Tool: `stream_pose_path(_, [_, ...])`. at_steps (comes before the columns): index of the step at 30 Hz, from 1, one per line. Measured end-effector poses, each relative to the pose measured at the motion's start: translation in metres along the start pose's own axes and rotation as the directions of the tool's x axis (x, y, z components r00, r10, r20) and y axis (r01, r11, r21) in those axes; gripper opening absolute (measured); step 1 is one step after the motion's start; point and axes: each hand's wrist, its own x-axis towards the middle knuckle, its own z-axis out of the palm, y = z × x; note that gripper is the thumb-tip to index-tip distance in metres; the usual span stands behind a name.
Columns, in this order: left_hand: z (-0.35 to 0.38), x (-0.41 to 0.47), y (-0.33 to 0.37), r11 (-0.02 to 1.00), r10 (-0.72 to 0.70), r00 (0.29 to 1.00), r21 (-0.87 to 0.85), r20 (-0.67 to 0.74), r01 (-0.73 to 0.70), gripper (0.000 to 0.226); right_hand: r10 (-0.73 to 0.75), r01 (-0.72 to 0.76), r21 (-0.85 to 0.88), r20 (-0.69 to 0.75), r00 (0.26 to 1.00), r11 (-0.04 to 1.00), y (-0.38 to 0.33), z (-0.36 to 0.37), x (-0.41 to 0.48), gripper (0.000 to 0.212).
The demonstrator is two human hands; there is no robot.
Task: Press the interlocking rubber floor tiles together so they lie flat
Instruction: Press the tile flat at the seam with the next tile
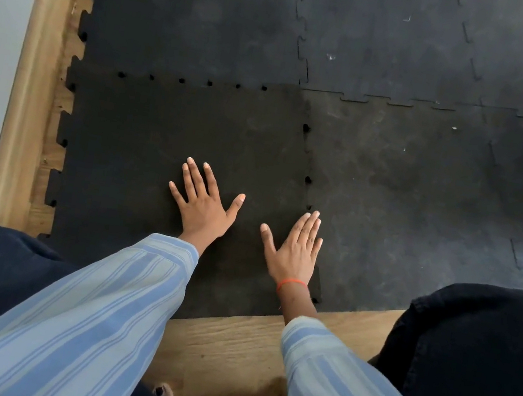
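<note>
Pressing with both palms flat, I have my left hand [205, 204] spread wide, fingers fanned, on the near rubber tile [170, 156], and my right hand [296, 248] laid open beside it with the fingers together, their tips reaching the toothed seam [307, 171] that runs away from me between this tile and the greyer tile to its right [423, 203]; neither grip closes on anything, both are simply open and bearing down. The near tile lies on the wooden floor [229, 347] just in front of my knees, its left edge showing free puzzle teeth against the skirting board [26, 92]. Along its far seam [189, 81] and the right seam I see small dark gaps at the tabs, so I judge the teeth are not fully seated there. The far tiles [380, 45] look already locked, their joints thin and tight. This rubber looks dense, heavy and matte, so I expect it to flex only a little and to grip my skin rather than slide; it should not be fragile. I judge there is nothing to pick up here: the place to work is right over the tabs, heel of the hand on the seam, moving tab by tab.
</note>
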Motion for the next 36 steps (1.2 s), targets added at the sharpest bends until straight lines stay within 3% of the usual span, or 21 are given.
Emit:
stream_pose_path(8, [-0.001, 0.000, 0.000, 1.000, -0.008, 1.000, 0.008, 0.016, 0.008, 0.099, 0.002, 0.012, -0.113, 0.123, 0.992, 0.994, 0.000, -0.003, 0.018, 0.109])
stream_pose_path(11, [-0.002, 0.000, 0.000, 1.000, -0.004, 1.000, 0.003, 0.019, 0.004, 0.099, 0.005, 0.002, -0.104, 0.066, 0.998, 0.995, 0.006, -0.002, 0.013, 0.094])
stream_pose_path(14, [-0.004, -0.001, 0.000, 1.000, -0.001, 1.000, 0.007, 0.026, 0.001, 0.099, 0.120, -0.127, -0.083, -0.085, 0.989, 0.988, 0.025, 0.012, -0.025, 0.081])
stream_pose_path(17, [-0.004, -0.001, 0.001, 1.000, -0.003, 1.000, 0.002, 0.027, 0.003, 0.099, 0.183, -0.193, -0.089, -0.110, 0.977, 0.977, 0.036, 0.022, -0.048, 0.086])
stream_pose_path(23, [-0.002, -0.001, 0.001, 1.000, -0.008, 1.000, 0.007, 0.013, 0.008, 0.100, 0.165, -0.168, -0.039, -0.083, 0.983, 0.985, 0.042, 0.029, -0.042, 0.095])
stream_pose_path(29, [-0.002, -0.001, 0.003, 1.000, -0.016, 1.000, 0.010, 0.017, 0.016, 0.099, 0.200, -0.210, -0.058, -0.148, 0.969, 0.976, 0.038, 0.036, -0.040, 0.089])
stream_pose_path(33, [-0.001, 0.000, 0.001, 1.000, -0.013, 1.000, 0.018, 0.002, 0.013, 0.100, 0.035, -0.061, -0.137, -0.186, 0.982, 0.989, 0.033, 0.039, -0.030, 0.068])
stream_pose_path(36, [-0.002, -0.001, 0.001, 1.000, -0.005, 1.000, 0.006, 0.003, 0.005, 0.100, -0.032, 0.009, -0.148, -0.152, 0.988, 0.989, 0.021, 0.026, 0.005, 0.066])
